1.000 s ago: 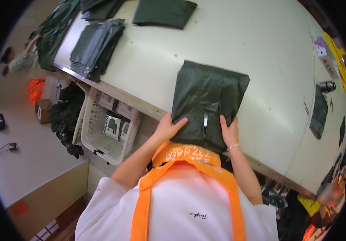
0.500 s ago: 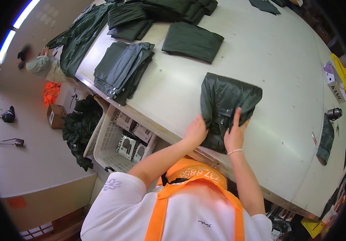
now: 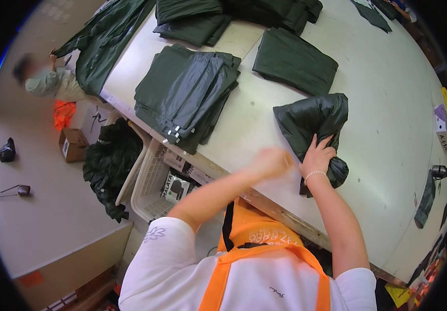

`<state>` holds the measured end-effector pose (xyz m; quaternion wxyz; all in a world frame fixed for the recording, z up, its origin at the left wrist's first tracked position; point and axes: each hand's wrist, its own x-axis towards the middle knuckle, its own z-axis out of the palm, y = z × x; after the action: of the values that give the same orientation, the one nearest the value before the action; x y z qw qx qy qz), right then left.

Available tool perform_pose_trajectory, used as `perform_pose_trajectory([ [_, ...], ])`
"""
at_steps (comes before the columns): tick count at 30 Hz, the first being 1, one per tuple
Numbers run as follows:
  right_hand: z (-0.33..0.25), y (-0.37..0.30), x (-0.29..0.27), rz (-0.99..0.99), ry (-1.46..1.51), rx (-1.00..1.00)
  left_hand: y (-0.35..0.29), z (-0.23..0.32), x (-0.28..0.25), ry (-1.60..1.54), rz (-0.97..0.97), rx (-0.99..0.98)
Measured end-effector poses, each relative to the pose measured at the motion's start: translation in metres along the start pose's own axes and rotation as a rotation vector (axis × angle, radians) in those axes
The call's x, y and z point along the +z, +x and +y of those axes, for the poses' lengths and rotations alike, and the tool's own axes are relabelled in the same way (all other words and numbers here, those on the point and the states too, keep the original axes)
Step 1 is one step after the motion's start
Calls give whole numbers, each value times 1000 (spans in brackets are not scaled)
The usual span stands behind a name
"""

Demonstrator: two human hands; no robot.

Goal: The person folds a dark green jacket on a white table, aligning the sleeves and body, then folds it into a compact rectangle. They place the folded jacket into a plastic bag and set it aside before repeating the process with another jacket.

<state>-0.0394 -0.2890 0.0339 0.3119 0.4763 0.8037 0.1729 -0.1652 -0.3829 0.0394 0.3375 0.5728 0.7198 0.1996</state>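
A shiny dark green garment point(image 3: 314, 119), loosely folded and bunched, lies on the table right in front of me. My right hand point(image 3: 318, 157) grips its lower middle, fingers over the fabric; the thumb side is partly hidden. A rolled end bulges out beside the wrist. My left hand point(image 3: 275, 163) hovers just left of the garment, apart from it and smeared by motion, so its fingers are not readable. Farther left, a neat stack of folded dark green garments point(image 3: 187, 90) sits at the table edge. Another flat folded garment point(image 3: 296, 61) rests beyond the one I hold.
More dark green piles point(image 3: 192, 20) cover the far left of the white table point(image 3: 384, 114). Below its edge, a white plastic basket point(image 3: 148, 199) holds packaged items. A person point(image 3: 52, 83) handles fabric at far left. A dark cup-like object point(image 3: 439, 172) stands at far right.
My left hand has let go of the garment and moved right, staying off it. The garment has gone from a broad folded shape to a bunched one under my right hand. The view has shifted.
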Motion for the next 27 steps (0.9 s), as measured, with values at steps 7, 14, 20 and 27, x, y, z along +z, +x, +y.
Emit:
perform_pose_trajectory([
  [7,9,-6,-10,66,93,-59,21,-220,-140,436,558,-334],
  [14,67,-5,-2,126,446,-149,6,-121,-76,563,574,49],
  [20,174,-90,60,265,1129,43,-33,21,88,221,326,357],
  [27,255,-235,127,254,1783,484,-7,95,195,24,27,660],
])
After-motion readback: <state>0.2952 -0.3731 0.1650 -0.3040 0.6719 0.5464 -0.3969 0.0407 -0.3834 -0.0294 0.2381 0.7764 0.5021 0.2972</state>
